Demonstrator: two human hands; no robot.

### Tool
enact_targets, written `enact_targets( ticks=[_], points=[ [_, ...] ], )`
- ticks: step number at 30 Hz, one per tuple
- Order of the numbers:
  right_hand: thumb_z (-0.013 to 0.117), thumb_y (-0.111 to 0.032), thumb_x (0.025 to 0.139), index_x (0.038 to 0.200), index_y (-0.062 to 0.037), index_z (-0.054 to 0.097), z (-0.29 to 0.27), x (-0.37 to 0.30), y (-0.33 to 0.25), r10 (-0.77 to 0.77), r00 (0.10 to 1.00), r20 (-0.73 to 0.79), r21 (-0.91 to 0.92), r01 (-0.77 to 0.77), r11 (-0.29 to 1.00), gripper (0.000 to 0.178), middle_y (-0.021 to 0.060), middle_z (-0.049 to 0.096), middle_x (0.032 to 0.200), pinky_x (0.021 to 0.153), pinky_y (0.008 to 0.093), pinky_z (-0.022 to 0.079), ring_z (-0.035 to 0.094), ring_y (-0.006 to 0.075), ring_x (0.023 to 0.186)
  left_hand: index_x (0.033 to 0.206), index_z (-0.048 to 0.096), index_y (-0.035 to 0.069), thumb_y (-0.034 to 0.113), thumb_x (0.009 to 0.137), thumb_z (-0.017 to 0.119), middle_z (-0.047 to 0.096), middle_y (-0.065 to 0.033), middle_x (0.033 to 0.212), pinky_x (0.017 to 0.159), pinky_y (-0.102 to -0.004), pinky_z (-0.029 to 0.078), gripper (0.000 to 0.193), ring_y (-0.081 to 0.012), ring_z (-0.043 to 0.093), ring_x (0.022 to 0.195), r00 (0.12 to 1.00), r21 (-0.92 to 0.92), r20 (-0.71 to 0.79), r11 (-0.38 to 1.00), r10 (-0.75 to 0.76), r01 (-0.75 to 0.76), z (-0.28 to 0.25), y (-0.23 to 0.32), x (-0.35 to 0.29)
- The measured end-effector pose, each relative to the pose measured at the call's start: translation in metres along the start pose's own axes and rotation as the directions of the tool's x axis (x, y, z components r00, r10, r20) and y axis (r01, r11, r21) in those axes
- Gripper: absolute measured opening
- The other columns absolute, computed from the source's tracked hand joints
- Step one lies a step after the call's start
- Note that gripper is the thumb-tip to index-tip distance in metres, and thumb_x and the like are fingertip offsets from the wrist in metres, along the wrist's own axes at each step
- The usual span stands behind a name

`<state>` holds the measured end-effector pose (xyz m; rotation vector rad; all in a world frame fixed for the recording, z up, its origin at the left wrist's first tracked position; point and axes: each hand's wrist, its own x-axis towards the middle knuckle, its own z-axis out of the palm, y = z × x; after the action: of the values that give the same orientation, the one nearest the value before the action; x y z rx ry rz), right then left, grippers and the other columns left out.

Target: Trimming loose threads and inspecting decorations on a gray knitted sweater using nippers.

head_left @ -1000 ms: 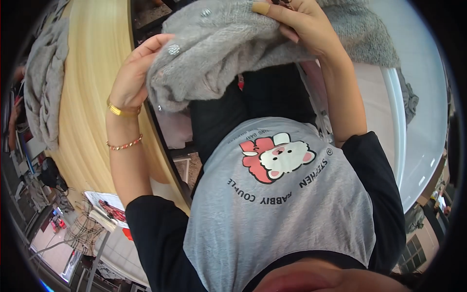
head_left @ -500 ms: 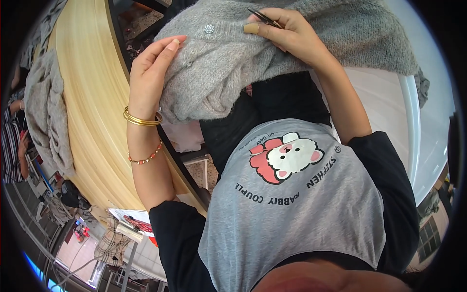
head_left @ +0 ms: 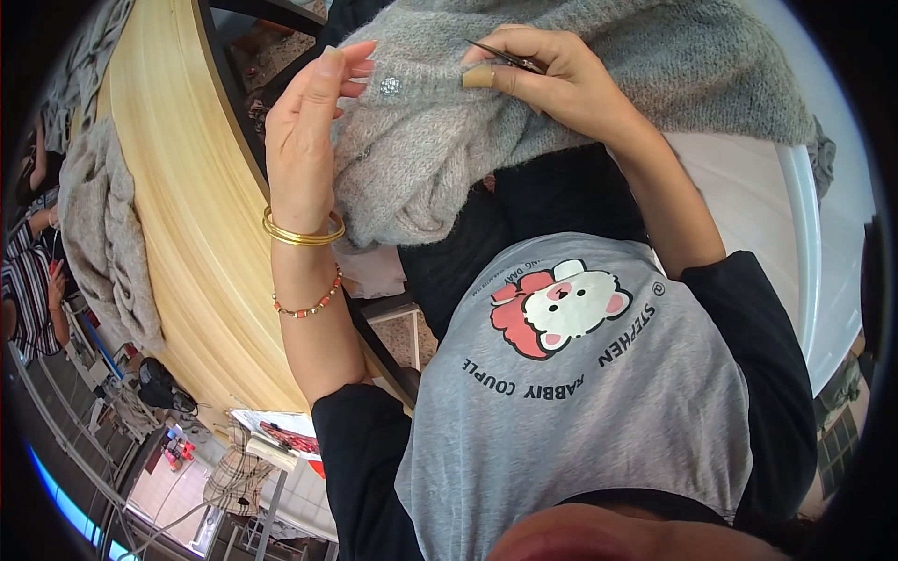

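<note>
Grey knit sweater held across the lap by a pair of bare hands

Nearest was the wearer's smooth grey shirt (head_left: 599, 439), printed with a rounded white animal (head_left: 575, 299). Smooth gold bangles (head_left: 304, 234) and a bead bracelet (head_left: 309, 306) circled the left forearm.

The sweater (head_left: 412, 159), fuzzy and loosely knitted, lay bunched above the black trousers (head_left: 552, 196) and spread rightward over a glossy, pale-rimmed surface (head_left: 812, 271). A round, faceted button (head_left: 390, 86) sat on its ribbed band, between the hands.

The right hand (head_left: 561, 79) gripped a slim, dark pointed tool (head_left: 510, 58), its taped thumb pressed to the knit. The left hand (head_left: 304, 131) was raised at the sweater's edge, fingers slightly bent; whether they pinched any fibre could not be determined.

Leftward curved a table (head_left: 178, 215) of pale wood grain, bearing a crumpled knit garment (head_left: 103, 224). Beyond it, a co-worker in a striped top (head_left: 33, 290) was partly visible.
</note>
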<state>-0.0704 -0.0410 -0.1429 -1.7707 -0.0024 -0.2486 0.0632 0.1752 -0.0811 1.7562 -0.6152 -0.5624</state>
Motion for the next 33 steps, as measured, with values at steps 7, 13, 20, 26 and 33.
enact_targets(
  ticks=[7,13,20,26,33],
  points=[
    [0.069,-0.014,0.091,0.109,-0.0045,0.071,0.003,0.0,-0.007,0.099,0.995,-0.03,-0.005,-0.1,0.995,0.02,-0.0066,0.058,0.075,0.049,0.0181,0.032,0.042,-0.0006,0.057,0.104,0.076,0.005,0.013,0.09,0.071,0.07,-0.002,0.093,0.077,-0.022,0.047,0.017,-0.0079,0.061,0.086,0.983,-0.002,-0.053,0.984,0.177,-0.178,0.004,-0.015,0.0],
    [0.068,-0.014,0.092,0.109,-0.0035,0.071,0.001,0.001,-0.006,0.15,0.988,-0.03,-0.043,-0.151,0.988,0.02,-0.0061,0.056,0.068,0.048,0.0185,0.033,0.042,0.0009,0.053,0.097,0.076,0.002,0.009,0.089,0.072,0.071,-0.003,0.092,0.073,-0.0206,0.047,0.011,-0.0074,0.061,0.082,0.903,0.174,-0.142,0.909,0.405,-0.38,0.005,-0.024,0.0],
    [0.068,-0.012,0.091,0.115,-0.0028,0.069,0.019,0.008,-0.032,-0.022,0.98,-0.199,-0.018,0.019,1.0,0.025,-0.0067,0.056,0.07,0.054,0.0175,0.036,0.045,0.0009,0.06,0.105,0.069,0.001,0.008,0.095,0.065,0.07,-0.0012,0.098,0.078,-0.0187,0.047,0.013,-0.006,0.061,0.086,0.87,0.135,-0.183,0.888,0.458,-0.439,0.007,-0.024,-0.001],
    [0.073,-0.015,0.088,0.12,0.0008,0.059,0.01,0.019,-0.077,-0.336,0.942,-0.015,-0.272,0.319,0.908,0.038,0.0063,0.054,0.099,0.066,0.0255,0.04,0.051,0.0113,0.08,0.095,0.061,0.0,0.007,0.095,0.062,0.056,-0.0021,0.085,0.065,-0.0231,0.041,0.007,-0.0086,0.049,0.072,0.905,0.217,-0.281,0.94,0.32,-0.265,0.017,0.01,-0.014],
    [0.07,-0.013,0.09,0.117,0.0018,0.061,0.016,0.023,-0.092,-0.095,0.984,0.152,-0.136,0.116,0.984,0.033,0.0093,0.058,0.098,0.076,0.0279,0.046,0.057,0.0168,0.088,0.093,0.06,-0.001,0.005,0.096,0.059,0.054,-0.0025,0.085,0.062,-0.0218,0.039,0.007,-0.0081,0.048,0.07,0.835,0.265,-0.255,0.866,0.487,-0.424,0.017,0.013,-0.016]
  ],
)
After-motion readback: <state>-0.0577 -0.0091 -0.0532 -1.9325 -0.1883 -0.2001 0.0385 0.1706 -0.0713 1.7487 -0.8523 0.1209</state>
